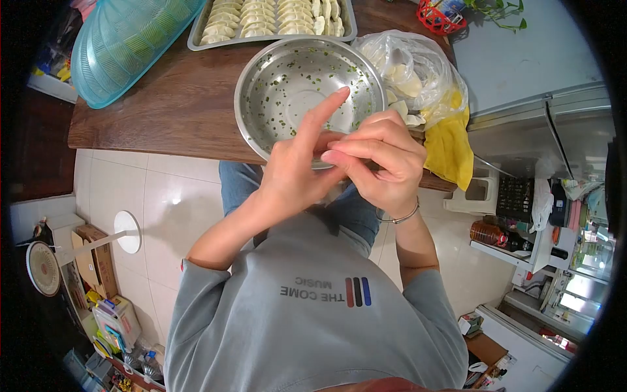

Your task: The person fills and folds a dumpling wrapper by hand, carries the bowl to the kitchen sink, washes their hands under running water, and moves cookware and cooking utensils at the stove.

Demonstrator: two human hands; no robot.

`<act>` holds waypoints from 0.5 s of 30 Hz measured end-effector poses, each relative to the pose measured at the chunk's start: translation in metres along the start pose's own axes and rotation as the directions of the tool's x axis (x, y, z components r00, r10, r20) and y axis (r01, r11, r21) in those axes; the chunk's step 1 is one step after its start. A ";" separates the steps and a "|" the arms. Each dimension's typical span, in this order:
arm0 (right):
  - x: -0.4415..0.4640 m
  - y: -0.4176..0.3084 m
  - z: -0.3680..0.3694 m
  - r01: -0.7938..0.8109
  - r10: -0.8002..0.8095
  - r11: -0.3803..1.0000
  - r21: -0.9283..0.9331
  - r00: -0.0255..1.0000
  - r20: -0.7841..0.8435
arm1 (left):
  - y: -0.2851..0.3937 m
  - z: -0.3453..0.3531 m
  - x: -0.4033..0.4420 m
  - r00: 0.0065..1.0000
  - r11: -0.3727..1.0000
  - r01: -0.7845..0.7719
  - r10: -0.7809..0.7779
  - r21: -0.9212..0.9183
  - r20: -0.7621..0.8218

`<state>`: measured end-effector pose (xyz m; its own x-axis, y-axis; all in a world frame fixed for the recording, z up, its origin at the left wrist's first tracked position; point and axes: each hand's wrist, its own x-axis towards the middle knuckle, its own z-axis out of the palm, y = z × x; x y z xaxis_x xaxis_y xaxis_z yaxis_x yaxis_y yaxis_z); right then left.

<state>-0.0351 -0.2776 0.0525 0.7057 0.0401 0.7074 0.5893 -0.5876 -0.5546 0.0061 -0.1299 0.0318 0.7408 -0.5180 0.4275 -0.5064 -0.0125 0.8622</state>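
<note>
My left hand (297,163) is over the near rim of a steel mixing bowl (246,124), its index finger stretched out and nothing visible in its grasp. My right hand (385,157) meets it, thumb and fingers pinched together by the left hand's fingers. Whatever is between those right fingertips, if anything, is hidden. Bits of chopped green filling (282,98) cling to the bowl's inside. Pale round dumpling wrappers (408,83) lie in and beside a clear plastic bag (450,85) to the bowl's right.
A metal tray (264,39) holds rows of folded dumplings (258,16) at the wooden table's (176,85) back. A blue mesh cover (124,59) stands at left. A yellow cloth (450,147) hangs over the right edge. A red basket (439,18) sits behind.
</note>
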 end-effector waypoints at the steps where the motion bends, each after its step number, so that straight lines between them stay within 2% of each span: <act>1: 0.000 0.000 0.000 -0.007 0.007 1.000 -0.005 1.000 -0.003 | 0.000 0.000 0.000 1.000 1.000 -0.012 0.012 -0.005 0.002; 5: 0.009 0.003 -0.003 0.032 -0.031 0.999 -0.017 0.998 0.063 | -0.001 0.002 0.000 0.997 0.996 0.079 -0.078 -0.035 0.004; 7: 0.023 -0.003 -0.006 -0.122 0.121 0.992 0.013 0.992 0.036 | 0.001 0.002 0.004 0.980 0.913 0.185 -0.201 -0.363 -0.006; 8: 0.018 0.009 -0.006 -0.109 0.111 0.991 0.083 0.994 -0.017 | 0.006 0.001 0.005 0.957 0.855 0.265 -0.291 -0.446 0.010; 9: 0.017 0.008 -0.010 -0.105 0.107 0.991 0.082 0.994 -0.020 | 0.006 0.000 0.006 0.958 0.857 0.262 -0.288 -0.445 0.010; 11: 0.014 0.004 -0.019 -0.420 0.458 0.860 0.291 0.886 -0.075 | 0.003 -0.002 0.007 0.913 0.715 0.388 -0.385 -0.581 0.136; 12: 0.010 0.009 -0.021 -0.435 0.467 0.859 0.270 0.882 -0.064 | 0.001 -0.001 0.006 0.902 0.661 0.385 -0.419 -0.644 0.110; 13: 0.007 0.011 -0.021 -0.431 0.463 0.861 0.270 0.883 -0.068 | -0.001 0.000 0.007 0.904 0.663 0.382 -0.414 -0.643 0.110; 15: 0.001 0.010 -0.022 -0.538 0.546 0.832 0.133 0.838 -0.028 | -0.003 0.002 0.008 0.883 0.605 0.394 -0.458 -0.692 0.101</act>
<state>-0.0372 -0.3013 0.0570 0.9016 -0.3096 0.3022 0.1635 -0.4029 -0.9005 0.0126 -0.1353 0.0323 0.8416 -0.5382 -0.0453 0.2905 0.3804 0.8780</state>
